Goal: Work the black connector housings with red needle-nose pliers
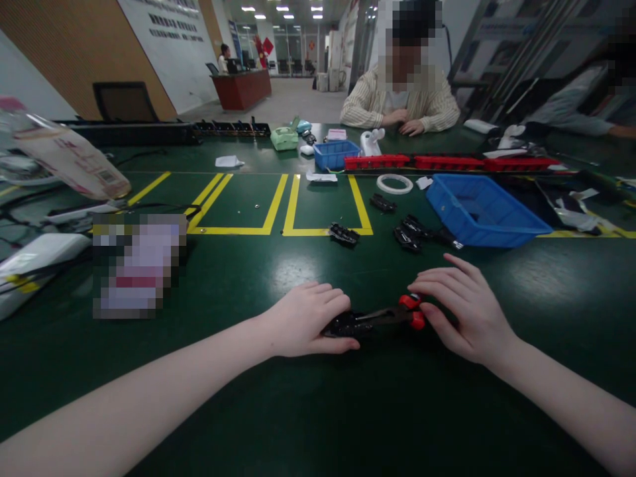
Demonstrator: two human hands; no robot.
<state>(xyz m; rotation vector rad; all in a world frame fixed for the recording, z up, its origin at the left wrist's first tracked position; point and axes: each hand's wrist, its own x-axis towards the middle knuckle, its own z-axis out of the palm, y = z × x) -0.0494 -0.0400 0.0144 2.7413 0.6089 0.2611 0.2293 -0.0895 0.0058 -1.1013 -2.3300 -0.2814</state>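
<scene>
My left hand is closed around a small black plastic part, its thumb stretched along the near side. A dark, slender tool with two rounded red ends reaches from that part toward the right. Curved about these red ends are the fingers and thumb of my right hand, with the fingertips on the upper one. Where the tool meets the black part is too dark to make out. Beyond my hands lie similar black parts, one on the yellow tape and several near the blue bin.
A phone-like object, a white item and a bottle are on the left. Farther back are a white tape ring, a smaller blue bin and a long red strip. A person sits opposite.
</scene>
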